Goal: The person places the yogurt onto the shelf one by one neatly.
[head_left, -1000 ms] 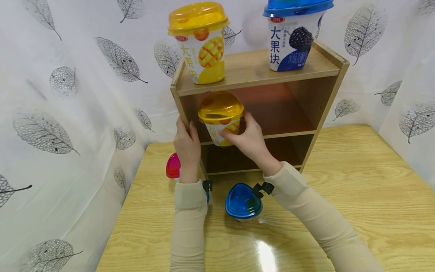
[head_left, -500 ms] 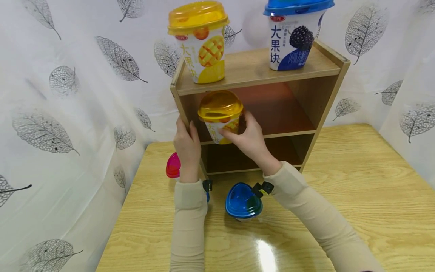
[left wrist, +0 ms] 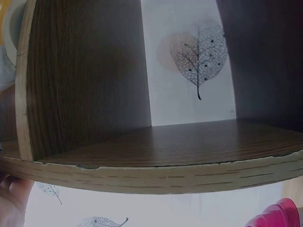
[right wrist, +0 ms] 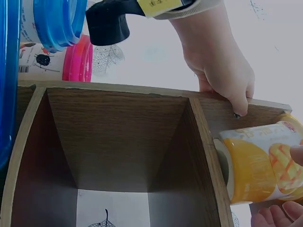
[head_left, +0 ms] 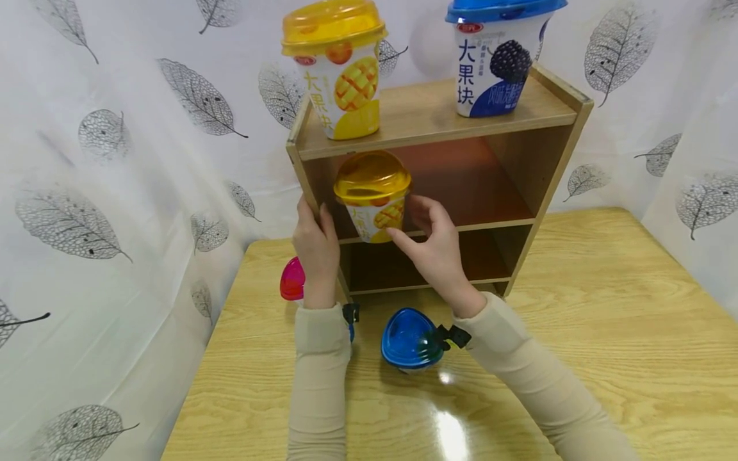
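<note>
A yellow-lidded mango yogurt cup (head_left: 371, 198) stands upright at the left end of the shelf unit's middle tier. Beside its right side is my right hand (head_left: 441, 253), fingers loosely bent and spread apart from the cup. The thumb is close to the cup's lower right; whether it touches cannot be told. My left hand (head_left: 317, 253) grips the left side panel of the wooden shelf unit (head_left: 556, 186); in the right wrist view its thumb (right wrist: 239, 105) lies over the panel's edge. The left wrist view shows a lower compartment (left wrist: 90, 80) of the unit.
On the top board stand another yellow-lidded mango cup (head_left: 340, 77) and a blue-lidded blackberry cup (head_left: 492, 64). A blue-lidded cup (head_left: 410, 339) sits on the table before the unit. A pink-lidded cup (head_left: 292, 280) is left, partly behind my left arm, near another blue lid (head_left: 351, 331).
My right hand has let go of the mango cup and drawn slightly right, its fingers spreading. The cup stays in place. My left hand keeps its grip on the panel.
</note>
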A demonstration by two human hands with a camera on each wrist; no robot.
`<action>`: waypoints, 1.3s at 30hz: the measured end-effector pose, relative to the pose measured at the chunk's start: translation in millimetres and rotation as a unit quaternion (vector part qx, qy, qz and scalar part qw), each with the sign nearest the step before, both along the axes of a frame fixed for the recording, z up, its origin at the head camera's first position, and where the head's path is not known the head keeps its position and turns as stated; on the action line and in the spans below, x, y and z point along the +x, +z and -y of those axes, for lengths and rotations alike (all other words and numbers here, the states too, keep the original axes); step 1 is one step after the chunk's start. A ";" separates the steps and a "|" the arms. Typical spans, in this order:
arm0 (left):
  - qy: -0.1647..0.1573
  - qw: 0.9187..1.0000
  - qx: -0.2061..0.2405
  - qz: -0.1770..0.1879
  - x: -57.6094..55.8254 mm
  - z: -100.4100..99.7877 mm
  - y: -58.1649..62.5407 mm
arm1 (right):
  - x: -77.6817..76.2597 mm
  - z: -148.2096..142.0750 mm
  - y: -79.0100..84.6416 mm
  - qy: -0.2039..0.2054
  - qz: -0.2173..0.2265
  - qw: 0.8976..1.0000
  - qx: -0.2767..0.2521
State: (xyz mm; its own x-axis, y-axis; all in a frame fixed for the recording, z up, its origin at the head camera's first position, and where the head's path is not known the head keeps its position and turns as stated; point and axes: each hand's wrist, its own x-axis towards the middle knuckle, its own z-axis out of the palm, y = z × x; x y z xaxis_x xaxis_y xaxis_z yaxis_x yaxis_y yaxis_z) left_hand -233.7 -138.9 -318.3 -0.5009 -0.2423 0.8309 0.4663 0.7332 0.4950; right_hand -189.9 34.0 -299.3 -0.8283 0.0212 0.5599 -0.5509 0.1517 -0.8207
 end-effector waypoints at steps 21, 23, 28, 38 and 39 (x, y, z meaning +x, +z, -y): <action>-0.004 1.000 -0.003 -0.005 -0.2 -1.3 1.8 | -10.0 14.1 -2.1 -0.025 0.020 0.999 -0.002; -0.004 1.000 -0.003 -0.006 0.1 -1.3 1.7 | -15.5 14.5 -6.7 -0.026 0.017 1.000 -0.003; -0.005 1.000 -0.004 -0.005 0.3 -1.1 1.2 | -20.5 17.0 -8.0 -0.039 0.006 0.999 0.008; -0.008 1.000 -0.004 -0.010 0.8 -0.2 0.0 | -27.9 21.7 -2.0 -0.052 0.044 0.997 0.048; -0.008 1.000 -0.004 -0.010 0.9 0.0 -0.3 | -28.6 22.0 -1.8 -0.051 0.046 0.996 0.050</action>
